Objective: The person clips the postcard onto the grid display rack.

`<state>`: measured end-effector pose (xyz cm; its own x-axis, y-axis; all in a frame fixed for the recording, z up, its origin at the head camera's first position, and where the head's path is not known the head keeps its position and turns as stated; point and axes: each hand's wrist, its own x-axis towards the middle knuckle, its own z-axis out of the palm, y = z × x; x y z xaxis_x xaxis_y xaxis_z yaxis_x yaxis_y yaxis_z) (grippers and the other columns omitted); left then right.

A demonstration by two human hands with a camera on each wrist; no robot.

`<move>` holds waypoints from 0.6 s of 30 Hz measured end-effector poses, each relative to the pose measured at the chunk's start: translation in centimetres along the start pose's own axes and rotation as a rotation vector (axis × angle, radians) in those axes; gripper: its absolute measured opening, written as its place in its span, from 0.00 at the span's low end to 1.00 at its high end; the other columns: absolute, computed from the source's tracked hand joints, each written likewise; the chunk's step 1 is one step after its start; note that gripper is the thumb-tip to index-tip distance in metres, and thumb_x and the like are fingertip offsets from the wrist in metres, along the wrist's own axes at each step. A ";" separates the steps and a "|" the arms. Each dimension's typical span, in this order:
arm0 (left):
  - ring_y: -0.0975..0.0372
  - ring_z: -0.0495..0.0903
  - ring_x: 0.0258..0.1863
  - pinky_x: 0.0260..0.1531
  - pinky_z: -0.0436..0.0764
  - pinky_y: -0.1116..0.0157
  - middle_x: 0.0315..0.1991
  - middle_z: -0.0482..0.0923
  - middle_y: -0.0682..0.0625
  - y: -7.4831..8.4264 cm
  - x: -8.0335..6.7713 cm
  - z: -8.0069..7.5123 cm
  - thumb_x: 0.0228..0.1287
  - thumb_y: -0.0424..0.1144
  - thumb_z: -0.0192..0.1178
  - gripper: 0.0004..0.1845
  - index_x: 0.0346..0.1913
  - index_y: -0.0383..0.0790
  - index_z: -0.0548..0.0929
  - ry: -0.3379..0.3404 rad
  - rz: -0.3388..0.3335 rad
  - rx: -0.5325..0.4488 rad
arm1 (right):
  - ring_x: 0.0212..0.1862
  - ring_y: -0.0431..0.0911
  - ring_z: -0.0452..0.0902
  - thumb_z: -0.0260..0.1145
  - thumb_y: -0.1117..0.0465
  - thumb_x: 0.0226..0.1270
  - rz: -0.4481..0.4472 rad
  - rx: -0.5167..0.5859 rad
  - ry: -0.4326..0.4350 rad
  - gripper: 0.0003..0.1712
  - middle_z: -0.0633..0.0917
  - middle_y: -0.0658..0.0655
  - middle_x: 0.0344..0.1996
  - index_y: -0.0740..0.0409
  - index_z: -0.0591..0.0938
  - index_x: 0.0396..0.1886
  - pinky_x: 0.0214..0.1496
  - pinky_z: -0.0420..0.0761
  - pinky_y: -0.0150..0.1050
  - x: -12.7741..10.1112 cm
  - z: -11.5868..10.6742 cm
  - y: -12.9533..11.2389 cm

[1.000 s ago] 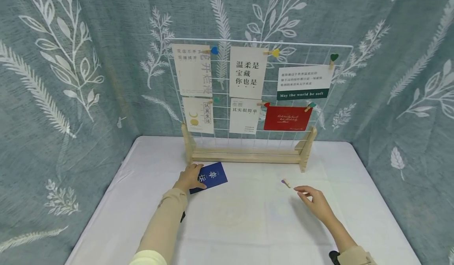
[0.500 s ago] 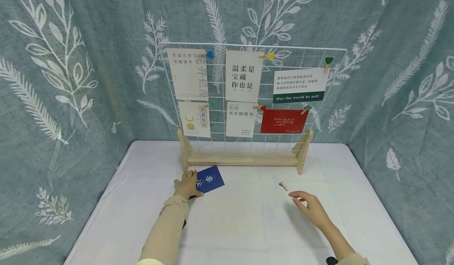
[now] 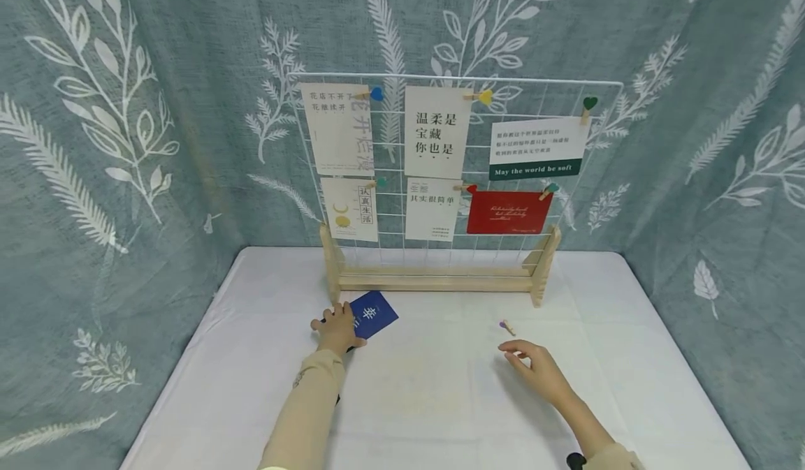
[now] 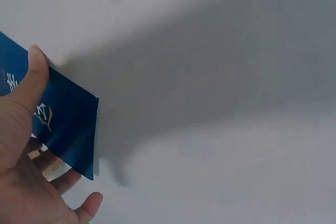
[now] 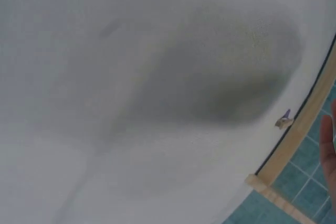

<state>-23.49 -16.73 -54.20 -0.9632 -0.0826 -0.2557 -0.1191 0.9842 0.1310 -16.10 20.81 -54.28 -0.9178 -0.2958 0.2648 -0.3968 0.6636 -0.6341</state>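
Nearest to the camera, two arms in tan sleeves are stretched out over the white tabletop (image 3: 440, 400). The left hand (image 3: 336, 327) is placed on the near corner of a blue card (image 3: 373, 314). In the left wrist view the card is pinched between the thumb on top and the fingers (image 4: 63, 182) curled under it, so one edge is lifted a little off the cloth. White writing is printed on the card.

The right hand (image 3: 531, 365) is held just above the tabletop with nothing in it. Its fingers are loosely bent and a little spread. A small wooden peg (image 3: 506, 327) with a purple tip is seen lying flat near the fingertips, but it is not touched. The same peg (image 5: 283, 120) is seen in the right wrist view, small and far from the camera.

Further back, a wooden stand (image 3: 437, 278) is set on the tabletop, just behind the blue card. A white wire grid (image 3: 606, 149) is held upright in it. Six cards are clipped to the grid with small pegs: white cards in the left and middle columns, a white and green card (image 3: 537, 147) at the top right and a red card (image 3: 508, 211) under it.

Behind everything, a grey-green curtain (image 3: 157, 107) with white leaves is hung.
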 end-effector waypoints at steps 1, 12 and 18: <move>0.38 0.63 0.60 0.51 0.66 0.35 0.66 0.59 0.31 0.2 -0.4 -0.3 0.47 0.53 0.72 0.53 0.69 0.28 0.58 0.000 -0.009 0.005 | 0.40 0.49 0.82 0.62 0.68 0.63 -0.009 -0.003 0.003 0.08 0.87 0.56 0.41 0.60 0.84 0.40 0.40 0.82 0.40 0.2 0.0 -0.1; 0.38 0.63 0.59 0.54 0.65 0.37 0.61 0.62 0.32 2.0 -0.6 -0.7 0.48 0.53 0.71 0.50 0.66 0.26 0.60 0.043 -0.108 0.006 | 0.39 0.48 0.81 0.63 0.70 0.61 -0.034 -0.039 0.013 0.08 0.87 0.56 0.38 0.61 0.83 0.40 0.43 0.82 0.43 0.7 -0.3 -0.2; 0.38 0.65 0.58 0.57 0.63 0.35 0.56 0.64 0.30 1.1 -1.6 -1.4 0.42 0.50 0.75 0.50 0.62 0.22 0.62 0.051 -0.124 -0.070 | 0.40 0.49 0.82 0.63 0.69 0.62 -0.029 -0.049 -0.029 0.08 0.87 0.57 0.38 0.62 0.83 0.41 0.44 0.82 0.43 1.3 -0.5 -0.3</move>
<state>-22.45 -15.69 -52.32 -0.9508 -0.2123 -0.2254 -0.2527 0.9527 0.1686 -17.16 20.57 -53.36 -0.9053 -0.3348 0.2612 -0.4243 0.6869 -0.5900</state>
